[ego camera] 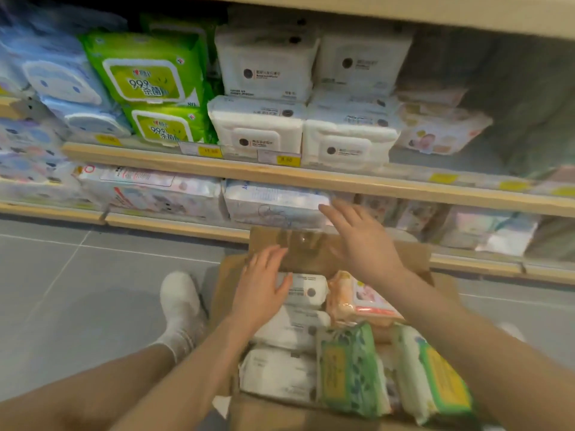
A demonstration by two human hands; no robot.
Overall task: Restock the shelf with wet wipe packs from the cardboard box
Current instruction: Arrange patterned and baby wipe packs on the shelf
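The cardboard box (pixel 314 247) stands open on the floor (pixel 93 275), near the lowest shelf (pixel 174 223). Inside, three white packs (pixel 292 329) lie in a column on the left; an orange pack (pixel 357 298) lies far right, and two green packs (pixel 351 368) stand on edge near right. The left hand (pixel 263 290) lies flat, fingers relaxed and spread, on the farthest white pack, gripping nothing. The right hand (pixel 357 236) hovers over the far flap with fingers extended, holding nothing. The middle shelf (pixel 280 175) carries stacked white, green and blue packs.
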